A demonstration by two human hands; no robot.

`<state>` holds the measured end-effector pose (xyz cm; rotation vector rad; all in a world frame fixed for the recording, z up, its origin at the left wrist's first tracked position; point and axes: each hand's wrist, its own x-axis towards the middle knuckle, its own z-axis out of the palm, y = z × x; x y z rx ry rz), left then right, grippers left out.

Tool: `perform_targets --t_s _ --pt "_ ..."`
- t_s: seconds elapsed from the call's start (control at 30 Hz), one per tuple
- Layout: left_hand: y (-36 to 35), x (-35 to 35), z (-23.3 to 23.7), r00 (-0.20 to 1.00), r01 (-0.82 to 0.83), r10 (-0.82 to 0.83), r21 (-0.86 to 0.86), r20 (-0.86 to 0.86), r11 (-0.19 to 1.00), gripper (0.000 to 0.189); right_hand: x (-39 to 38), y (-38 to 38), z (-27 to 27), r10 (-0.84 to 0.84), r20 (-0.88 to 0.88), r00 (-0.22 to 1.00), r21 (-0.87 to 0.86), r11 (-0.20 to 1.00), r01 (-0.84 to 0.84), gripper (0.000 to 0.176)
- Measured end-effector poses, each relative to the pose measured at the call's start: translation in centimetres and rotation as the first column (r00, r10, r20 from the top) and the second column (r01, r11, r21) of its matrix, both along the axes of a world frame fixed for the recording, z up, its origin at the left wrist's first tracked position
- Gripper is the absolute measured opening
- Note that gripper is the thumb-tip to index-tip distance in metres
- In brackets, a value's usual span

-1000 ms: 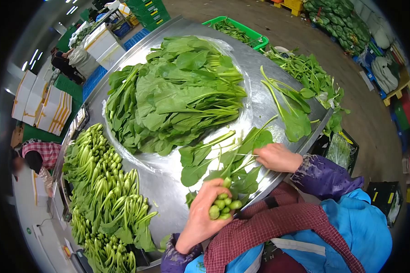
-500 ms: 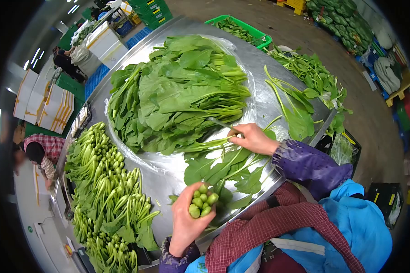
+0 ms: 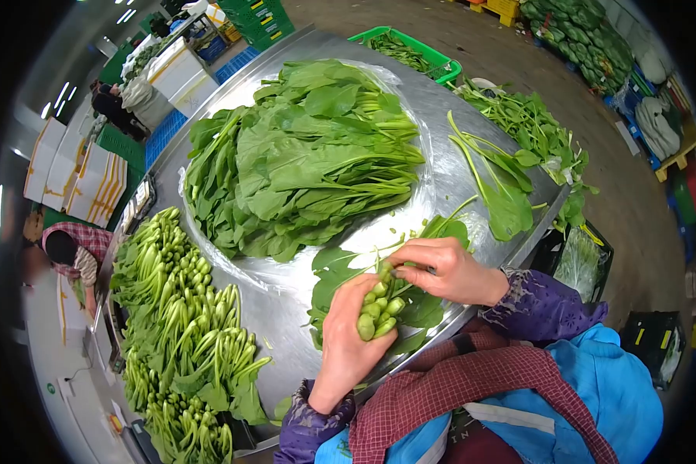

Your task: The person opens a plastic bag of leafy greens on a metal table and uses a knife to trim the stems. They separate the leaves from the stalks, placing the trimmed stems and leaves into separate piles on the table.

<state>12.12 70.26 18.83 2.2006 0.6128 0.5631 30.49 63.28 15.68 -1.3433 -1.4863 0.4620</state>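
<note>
1. The stem bunch [image 3: 377, 309] sits in the left hand [image 3: 349, 339], cut ends facing the person, above loose leaves [image 3: 332, 274] on the metal table [image 3: 277, 340].
2. The left hand wraps it firmly; the right hand [image 3: 448, 272] bends its fingers against its upper side, but whether they pinch anything is unclear.
3. A slackened left grip could likely let stems slide out, perhaps over the table's near edge.
4. Room is tight towards the leafy pile [image 3: 309, 162], freer towards the stem heap [image 3: 182, 325].
</note>
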Motion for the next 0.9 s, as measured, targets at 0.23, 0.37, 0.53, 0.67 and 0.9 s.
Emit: perform_targets --t_s 0.23,0.37,0.53,0.67,0.9 --pt "-0.2 -0.4 0.3 0.998 -0.051 0.050 -0.073 -0.024 0.996 0.048 0.2 -0.3 -0.9 -0.100 0.384 0.918 0.021 0.995 0.100 0.024" --pt "-0.1 -0.9 0.1 0.998 -0.060 0.057 -0.274 -0.017 0.960 0.046 1.9 -0.2 -4.0 -0.120 0.408 0.905 -0.137 0.972 0.191 0.018" --pt "0.5 -0.6 -0.2 1.000 -0.007 0.005 -0.145 -0.011 0.989 0.047 0.2 -0.3 -0.5 0.043 -0.041 0.998 -0.095 0.994 -0.047 0.018" --pt "0.9 -1.2 0.8 0.989 0.013 -0.053 -0.275 -0.139 0.961 0.055 0.4 -0.2 0.8 0.130 -0.059 0.990 -0.218 0.966 -0.140 0.017" --pt "2.4 -2.7 1.4 0.981 -0.156 0.101 -0.365 -0.164 0.918 0.067 9.6 2.8 -3.6 -0.232 0.296 0.927 -0.179 0.939 0.292 0.025"
